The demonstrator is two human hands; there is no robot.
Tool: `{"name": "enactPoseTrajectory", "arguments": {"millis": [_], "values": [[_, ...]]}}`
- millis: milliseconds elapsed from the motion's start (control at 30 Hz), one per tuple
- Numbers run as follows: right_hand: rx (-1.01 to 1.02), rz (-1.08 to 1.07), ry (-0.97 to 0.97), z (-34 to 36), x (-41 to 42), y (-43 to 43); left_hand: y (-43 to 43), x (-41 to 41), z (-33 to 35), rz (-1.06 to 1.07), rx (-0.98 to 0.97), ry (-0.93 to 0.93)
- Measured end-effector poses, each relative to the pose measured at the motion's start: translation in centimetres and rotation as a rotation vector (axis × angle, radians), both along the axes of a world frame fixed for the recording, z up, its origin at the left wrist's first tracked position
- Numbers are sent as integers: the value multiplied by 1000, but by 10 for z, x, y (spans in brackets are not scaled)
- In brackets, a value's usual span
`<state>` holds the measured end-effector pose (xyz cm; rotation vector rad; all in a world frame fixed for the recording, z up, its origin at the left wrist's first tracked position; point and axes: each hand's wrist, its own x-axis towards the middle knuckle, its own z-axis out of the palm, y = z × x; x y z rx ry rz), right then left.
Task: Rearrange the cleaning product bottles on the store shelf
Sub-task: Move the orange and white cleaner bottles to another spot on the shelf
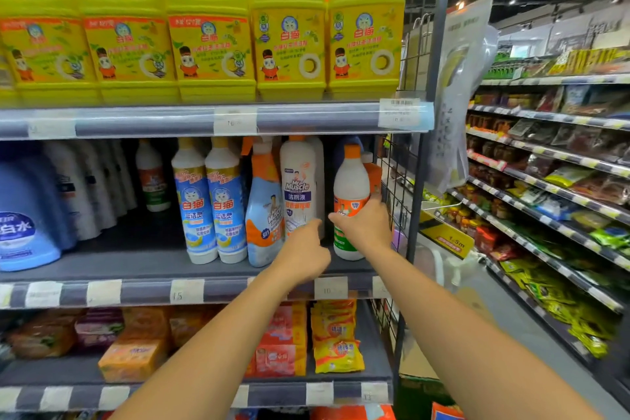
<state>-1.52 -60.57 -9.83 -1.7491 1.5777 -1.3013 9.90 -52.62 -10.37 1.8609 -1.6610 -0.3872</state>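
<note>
Bottles fill the middle shelf (204,269); right hand (366,227) has its grip clamped on the orange-capped white bottle (351,181) at the right end, left hand (301,249) loosely apart beside the Mr Muscle bottle (298,181).

The yellow jugs (289,34) at twelve o'clock are showing glossy moulded plastic with smooth printed labels, and the white bottle (351,187) at three o'clock is shining like smooth plastic too. The shelf (136,266) is looking like matt grey painted metal, its wire side panel (395,187) thin dark metal, while the price tags (186,290) at six o'clock are looking like matt paper.
</note>
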Motion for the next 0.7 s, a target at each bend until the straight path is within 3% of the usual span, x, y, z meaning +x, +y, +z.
{"name": "enactPoseTrajectory", "arguments": {"millis": [167,433,700], "values": [[-52,30,-57,-4,-10,-7,-29,-11,4,55,-101,294],[-240,-4,-226,-10,-57,29,-78,-39,3,38,-186,520],[-219,-16,-270,-2,-100,53,-126,-55,-7,42,-74,447]]}}
